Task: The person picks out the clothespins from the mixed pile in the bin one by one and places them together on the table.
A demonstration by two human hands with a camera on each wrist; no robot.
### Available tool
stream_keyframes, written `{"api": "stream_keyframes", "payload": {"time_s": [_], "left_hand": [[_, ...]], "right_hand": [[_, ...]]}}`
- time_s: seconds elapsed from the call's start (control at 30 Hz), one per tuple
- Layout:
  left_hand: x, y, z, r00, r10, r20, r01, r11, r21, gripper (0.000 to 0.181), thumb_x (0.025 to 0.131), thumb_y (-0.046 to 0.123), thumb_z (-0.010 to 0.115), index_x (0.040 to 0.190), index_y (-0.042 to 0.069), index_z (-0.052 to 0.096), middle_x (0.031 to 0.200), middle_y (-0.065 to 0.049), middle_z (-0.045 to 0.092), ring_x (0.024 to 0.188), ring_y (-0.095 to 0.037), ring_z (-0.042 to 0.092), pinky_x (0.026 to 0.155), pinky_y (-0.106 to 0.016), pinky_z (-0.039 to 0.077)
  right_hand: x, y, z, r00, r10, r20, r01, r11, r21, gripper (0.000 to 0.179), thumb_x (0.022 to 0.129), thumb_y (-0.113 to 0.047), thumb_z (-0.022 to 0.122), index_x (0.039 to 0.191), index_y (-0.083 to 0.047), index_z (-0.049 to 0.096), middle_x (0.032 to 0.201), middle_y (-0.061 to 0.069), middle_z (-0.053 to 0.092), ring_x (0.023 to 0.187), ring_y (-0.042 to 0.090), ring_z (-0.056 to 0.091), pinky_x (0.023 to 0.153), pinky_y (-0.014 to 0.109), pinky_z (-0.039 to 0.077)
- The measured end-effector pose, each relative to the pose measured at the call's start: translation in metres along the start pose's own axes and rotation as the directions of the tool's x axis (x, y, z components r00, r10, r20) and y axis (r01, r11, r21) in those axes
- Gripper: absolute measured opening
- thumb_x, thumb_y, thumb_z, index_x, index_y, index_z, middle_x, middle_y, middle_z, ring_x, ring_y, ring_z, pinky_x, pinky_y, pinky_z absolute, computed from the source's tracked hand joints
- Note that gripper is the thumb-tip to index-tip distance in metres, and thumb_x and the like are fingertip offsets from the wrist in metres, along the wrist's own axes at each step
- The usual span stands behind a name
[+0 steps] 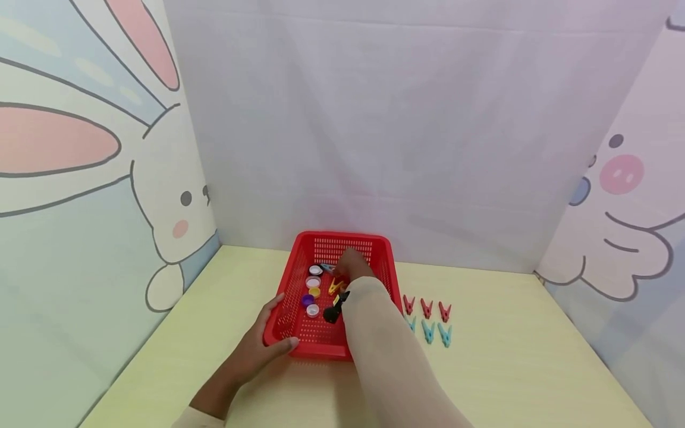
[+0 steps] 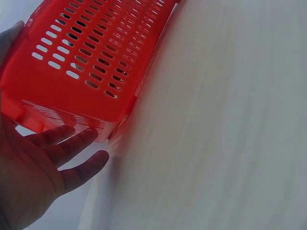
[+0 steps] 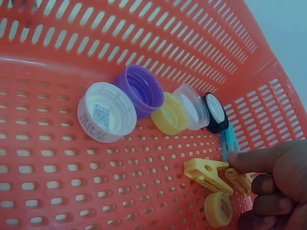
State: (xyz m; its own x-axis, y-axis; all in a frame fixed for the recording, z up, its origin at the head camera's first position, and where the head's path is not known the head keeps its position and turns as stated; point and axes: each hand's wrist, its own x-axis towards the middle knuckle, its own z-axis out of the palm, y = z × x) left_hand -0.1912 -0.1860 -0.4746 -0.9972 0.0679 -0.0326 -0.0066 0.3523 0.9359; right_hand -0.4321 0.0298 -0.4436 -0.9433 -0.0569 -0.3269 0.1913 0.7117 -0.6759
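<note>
A red plastic basket [image 1: 321,351] stands on the table. My left hand [image 1: 254,351] spreads round its near left corner, thumb along the front rim; the left wrist view shows straight, spread fingers [image 2: 79,172] beside the outer wall. My right hand [image 3: 283,187] reaches inside, one finger extended onto a light blue clothespin [image 3: 231,139] by the far wall, the others curled. I cannot tell whether the right hand pinches that clothespin. Two yellow clothespins [image 3: 206,175] and a yellow cap [image 3: 218,210] lie right at that hand.
In the basket, a row of bottle caps runs along the left: white [image 3: 117,129], purple [image 3: 153,96], yellow [image 3: 168,122], clear [image 3: 194,108] and black-rimmed [image 3: 216,112]. To its right on the table lie three red clothespins [image 1: 426,308] above three light blue clothespins [image 1: 429,331]. Curtain [image 1: 364,119] behind.
</note>
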Motion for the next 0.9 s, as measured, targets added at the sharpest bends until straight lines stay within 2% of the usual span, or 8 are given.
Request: {"api": "stream_keyframes", "payload": {"time_s": [0.3, 0.5, 0.67, 0.9], "left_hand": [[0.000, -0.001, 0.000, 1.000, -0.003, 0.003, 0.003, 1.000, -0.004, 0.112, 0.083, 0.043, 0.092, 0.170, 0.036, 0.021, 0.166, -0.015, 0.047, 0.139, -0.035, 0.060, 0.093, -0.045, 0.069], [0.000, -0.002, 0.000, 1.000, -0.008, 0.001, 0.008, 1.000, -0.002, 0.113, 0.083, 0.043, 0.092, 0.170, 0.036, 0.021, 0.167, -0.014, 0.046, 0.141, -0.036, 0.059, 0.093, -0.045, 0.069], [0.002, -0.002, 0.001, 1.000, -0.006, 0.007, 0.006, 1.000, -0.005, 0.111, 0.084, 0.042, 0.092, 0.170, 0.035, 0.022, 0.167, -0.015, 0.046, 0.140, -0.036, 0.060, 0.093, -0.045, 0.069], [0.001, 0.000, 0.000, 1.000, 0.005, 0.012, -0.005, 1.000, 0.002, 0.110, 0.085, 0.040, 0.091, 0.171, 0.033, 0.021, 0.167, -0.017, 0.045, 0.140, -0.036, 0.060, 0.093, -0.045, 0.069]], "right_hand": [[0.014, 0.003, 0.002, 0.999, -0.022, 0.036, 0.023, 0.999, -0.034, 0.013, 0.094, -0.023, 0.087, 0.097, -0.011, 0.084, 0.098, 0.009, 0.078, 0.090, 0.030, 0.073, 0.080, 0.046, 0.068], [0.013, 0.003, 0.001, 0.997, -0.073, 0.023, 0.074, 0.997, -0.032, 0.013, 0.096, -0.024, 0.086, 0.092, -0.012, 0.084, 0.096, 0.007, 0.078, 0.088, 0.028, 0.073, 0.080, 0.044, 0.067], [0.006, -0.002, -0.001, 0.995, -0.097, -0.033, 0.095, 0.994, -0.060, 0.016, 0.096, -0.023, 0.086, 0.103, -0.008, 0.084, 0.104, 0.009, 0.079, 0.092, 0.028, 0.072, 0.089, 0.047, 0.068], [-0.005, -0.018, -0.007, 0.980, -0.157, -0.126, 0.141, 0.982, -0.123, 0.036, 0.096, -0.024, 0.084, 0.123, 0.000, 0.075, 0.121, 0.014, 0.077, 0.101, 0.029, 0.069, 0.096, 0.047, 0.066]]}}
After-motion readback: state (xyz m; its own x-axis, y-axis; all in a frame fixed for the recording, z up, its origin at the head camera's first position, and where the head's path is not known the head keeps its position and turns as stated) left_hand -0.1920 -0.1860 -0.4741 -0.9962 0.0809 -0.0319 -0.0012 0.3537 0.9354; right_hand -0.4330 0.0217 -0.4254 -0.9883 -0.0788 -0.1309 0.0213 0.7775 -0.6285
